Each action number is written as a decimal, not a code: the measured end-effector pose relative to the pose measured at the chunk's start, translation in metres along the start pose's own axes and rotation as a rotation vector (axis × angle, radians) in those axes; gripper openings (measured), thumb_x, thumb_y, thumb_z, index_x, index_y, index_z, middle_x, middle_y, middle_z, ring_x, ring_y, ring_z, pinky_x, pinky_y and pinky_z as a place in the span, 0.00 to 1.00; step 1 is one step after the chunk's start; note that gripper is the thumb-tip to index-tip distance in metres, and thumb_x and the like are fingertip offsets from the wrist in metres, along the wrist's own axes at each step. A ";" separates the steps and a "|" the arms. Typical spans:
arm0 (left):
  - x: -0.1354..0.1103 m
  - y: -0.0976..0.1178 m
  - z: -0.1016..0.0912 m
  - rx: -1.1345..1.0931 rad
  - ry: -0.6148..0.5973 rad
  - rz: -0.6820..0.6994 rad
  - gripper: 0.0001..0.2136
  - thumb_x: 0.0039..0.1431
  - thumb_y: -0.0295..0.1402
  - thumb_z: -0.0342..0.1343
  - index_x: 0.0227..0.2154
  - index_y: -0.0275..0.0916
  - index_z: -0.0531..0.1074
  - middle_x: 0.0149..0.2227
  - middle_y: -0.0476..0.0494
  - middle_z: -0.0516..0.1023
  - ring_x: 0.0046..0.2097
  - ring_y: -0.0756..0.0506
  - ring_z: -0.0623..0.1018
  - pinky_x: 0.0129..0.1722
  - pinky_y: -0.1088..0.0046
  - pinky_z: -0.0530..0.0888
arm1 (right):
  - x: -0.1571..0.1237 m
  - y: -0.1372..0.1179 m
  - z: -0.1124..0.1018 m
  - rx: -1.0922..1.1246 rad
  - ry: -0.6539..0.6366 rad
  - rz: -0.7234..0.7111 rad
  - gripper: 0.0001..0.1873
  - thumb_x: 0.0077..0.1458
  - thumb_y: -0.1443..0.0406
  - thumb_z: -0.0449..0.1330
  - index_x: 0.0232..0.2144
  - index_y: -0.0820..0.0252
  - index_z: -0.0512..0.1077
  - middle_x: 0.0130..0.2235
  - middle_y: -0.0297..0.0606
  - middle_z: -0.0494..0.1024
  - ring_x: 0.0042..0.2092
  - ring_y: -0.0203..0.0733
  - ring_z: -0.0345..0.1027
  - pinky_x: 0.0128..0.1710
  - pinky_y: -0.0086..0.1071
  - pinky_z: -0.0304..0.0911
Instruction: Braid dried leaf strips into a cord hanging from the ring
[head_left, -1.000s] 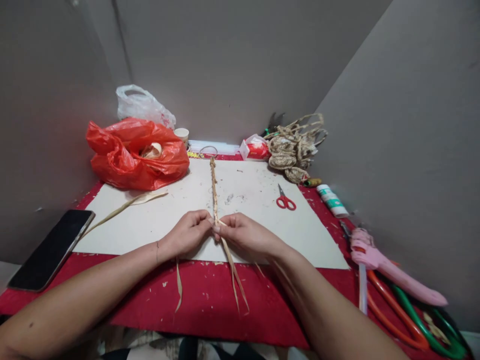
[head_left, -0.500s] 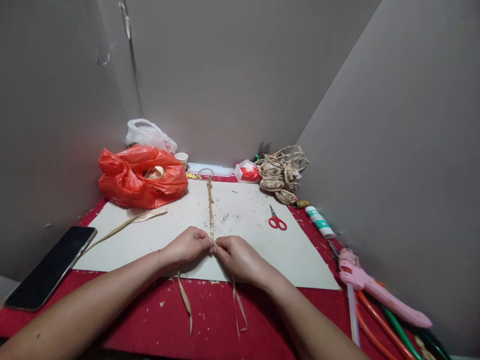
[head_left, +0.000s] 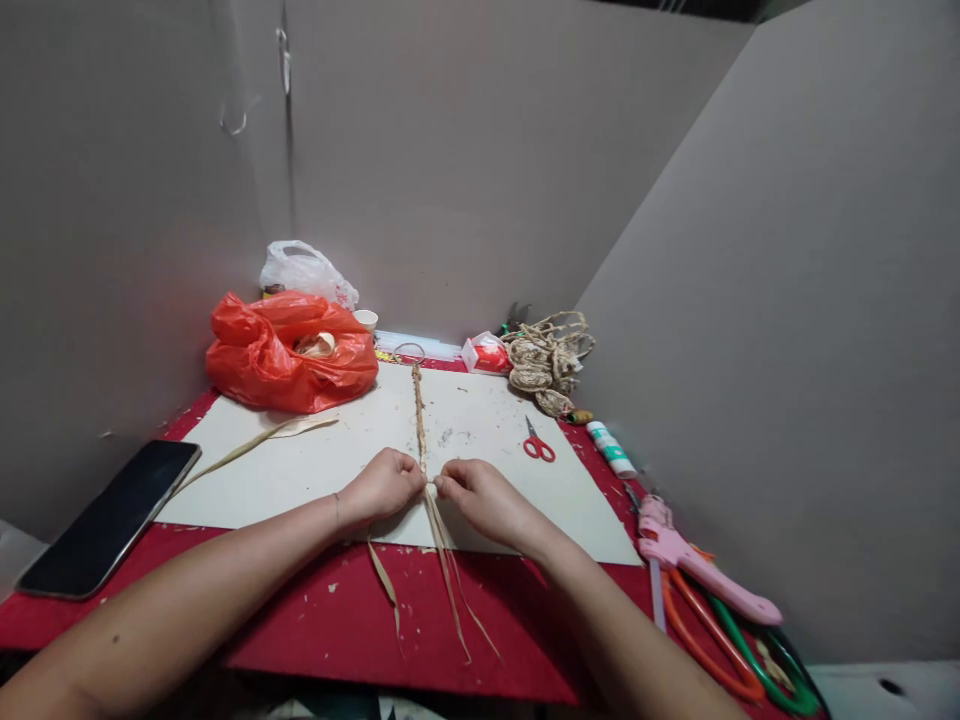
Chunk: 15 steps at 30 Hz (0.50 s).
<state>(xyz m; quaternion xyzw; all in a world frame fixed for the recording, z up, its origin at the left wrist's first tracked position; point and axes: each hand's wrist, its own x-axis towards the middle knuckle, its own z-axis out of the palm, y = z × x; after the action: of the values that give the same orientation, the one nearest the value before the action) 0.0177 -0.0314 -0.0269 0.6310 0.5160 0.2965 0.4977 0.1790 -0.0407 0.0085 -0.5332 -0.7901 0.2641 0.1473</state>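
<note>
A thin braid of dried straw strips runs from a small metal ring at the back down the white board toward me. My left hand and my right hand meet at the braid's near end, both pinched shut on its loose strips. The free strip ends trail past the board onto the red table. One strip hangs below my left hand.
A red plastic bag and a white bag sit back left, a black phone at left. Red scissors, a glue stick, coiled straw rope and a pink glue gun lie to the right. Grey partitions enclose the table.
The view has tilted up and shifted. My hands stay pinched at the braid's end, and the loose strips have swung together between my hands.
</note>
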 end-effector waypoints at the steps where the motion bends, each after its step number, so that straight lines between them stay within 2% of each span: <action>1: 0.000 0.000 0.000 -0.017 -0.001 0.005 0.09 0.45 0.32 0.47 0.16 0.34 0.65 0.15 0.54 0.58 0.19 0.55 0.55 0.20 0.77 0.52 | 0.000 -0.002 0.005 0.049 0.008 0.013 0.14 0.53 0.64 0.49 0.22 0.64 0.69 0.24 0.37 0.72 0.27 0.35 0.61 0.27 0.27 0.52; 5: -0.001 0.001 -0.002 -0.131 -0.017 -0.014 0.08 0.45 0.31 0.48 0.16 0.34 0.66 0.14 0.54 0.60 0.18 0.56 0.55 0.19 0.78 0.51 | -0.006 -0.012 0.029 0.081 0.119 0.044 0.17 0.56 0.62 0.47 0.22 0.64 0.69 0.23 0.37 0.71 0.26 0.35 0.61 0.26 0.26 0.52; 9: -0.004 0.005 -0.005 -0.216 -0.057 -0.066 0.07 0.45 0.30 0.49 0.16 0.35 0.65 0.12 0.56 0.56 0.15 0.57 0.52 0.17 0.77 0.47 | -0.015 -0.027 0.042 -0.162 0.231 0.096 0.17 0.58 0.64 0.46 0.25 0.63 0.71 0.27 0.42 0.76 0.29 0.39 0.66 0.29 0.29 0.54; 12: -0.007 0.009 -0.008 -0.252 -0.067 -0.098 0.08 0.45 0.31 0.50 0.15 0.37 0.63 0.10 0.57 0.52 0.14 0.57 0.50 0.16 0.76 0.45 | -0.019 -0.040 0.045 -0.392 0.214 0.152 0.17 0.60 0.63 0.45 0.32 0.62 0.73 0.30 0.47 0.78 0.30 0.43 0.70 0.29 0.31 0.54; 15: -0.010 0.012 -0.010 -0.273 -0.079 -0.098 0.10 0.46 0.34 0.52 0.15 0.37 0.61 0.09 0.58 0.51 0.13 0.57 0.49 0.16 0.76 0.44 | -0.020 -0.047 0.049 -0.535 0.157 0.140 0.17 0.61 0.67 0.43 0.37 0.66 0.71 0.32 0.52 0.78 0.31 0.47 0.72 0.28 0.32 0.55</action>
<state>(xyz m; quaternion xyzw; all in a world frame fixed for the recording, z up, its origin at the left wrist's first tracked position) 0.0102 -0.0370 -0.0116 0.5427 0.4811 0.3140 0.6127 0.1252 -0.0860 -0.0036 -0.6250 -0.7793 0.0137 0.0435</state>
